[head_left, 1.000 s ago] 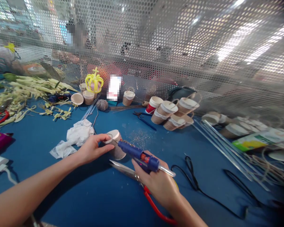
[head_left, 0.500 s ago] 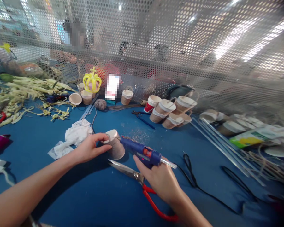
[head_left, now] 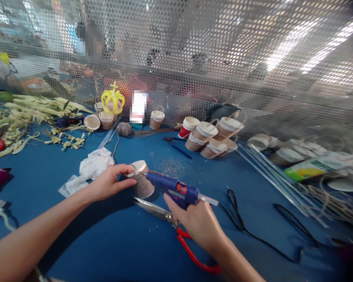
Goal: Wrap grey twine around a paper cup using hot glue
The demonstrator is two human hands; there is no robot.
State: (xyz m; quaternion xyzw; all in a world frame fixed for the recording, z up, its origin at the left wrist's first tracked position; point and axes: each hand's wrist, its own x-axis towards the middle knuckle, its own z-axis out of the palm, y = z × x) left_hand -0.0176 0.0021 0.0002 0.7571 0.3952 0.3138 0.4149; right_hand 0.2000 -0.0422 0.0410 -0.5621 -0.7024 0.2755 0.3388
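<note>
My left hand [head_left: 110, 182] grips a twine-wrapped paper cup [head_left: 144, 186] by its upper left edge, thumb and index finger against it. The cup stands on the blue table with its narrower end up and a pale top showing. A strand of cord shows by the fingertips; its exact path is hidden. My right hand [head_left: 201, 223] is closed round a blue hot glue gun [head_left: 164, 183], with a clear glue stick [head_left: 208, 199] out of its back. The gun's nozzle points left, at the cup's upper edge. Below it lie red-handled scissors [head_left: 191, 250], partly behind my right hand.
White crumpled tissue [head_left: 95, 164] and a grey yarn ball [head_left: 124, 129] lie beyond my left hand. Wrapped cups [head_left: 206, 131], pliers [head_left: 179, 149] and clear glue sticks [head_left: 276, 180] are farther back. A black cable [head_left: 261, 243] crosses at right. Perforated metal panel [head_left: 176, 78] stands behind.
The view has shifted slightly. Both hands keep their hold on the cup and the glue gun, with the nozzle still by the cup's upper edge.
</note>
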